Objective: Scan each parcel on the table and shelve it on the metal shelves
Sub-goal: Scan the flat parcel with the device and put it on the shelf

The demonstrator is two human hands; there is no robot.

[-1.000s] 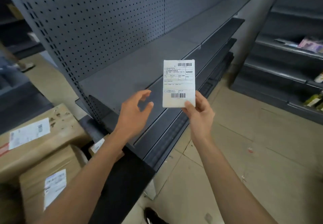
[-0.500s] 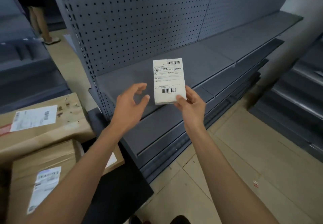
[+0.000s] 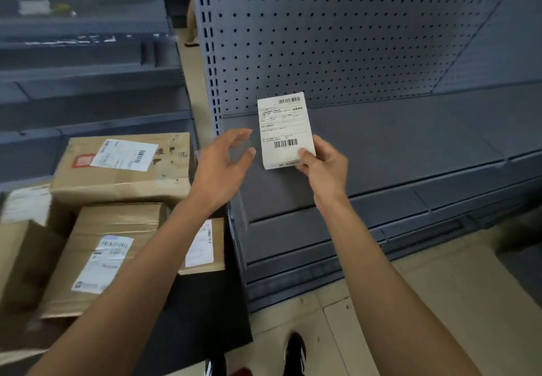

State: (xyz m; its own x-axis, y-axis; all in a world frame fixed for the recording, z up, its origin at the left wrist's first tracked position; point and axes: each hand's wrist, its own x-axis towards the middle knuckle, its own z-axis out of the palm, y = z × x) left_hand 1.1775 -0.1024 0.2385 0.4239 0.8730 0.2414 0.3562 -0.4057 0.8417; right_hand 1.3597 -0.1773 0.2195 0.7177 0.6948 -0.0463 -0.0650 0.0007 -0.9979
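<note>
One small white parcel (image 3: 286,130), its label with two barcodes facing me, stands upright in my right hand (image 3: 324,167); my thumb presses its lower right corner from the front while my curled fingers pinch it from behind. The parcel is held in the air in front of the top board of the grey metal shelves (image 3: 410,141), just before the perforated back panel (image 3: 337,38), touching neither. My left hand (image 3: 223,167) hovers just beside the parcel's left edge, apart from it, with fingers loosely spread and slightly curved, holding nothing. To my left, several brown cardboard boxes (image 3: 123,167) with white labels lie stacked on a dark table (image 3: 205,311), which stands against the end of the shelves. Further left runs another grey shelving unit (image 3: 88,82), blurred. Below, my dark shoes (image 3: 294,352) stand on a pale tiled floor (image 3: 381,331).
</note>
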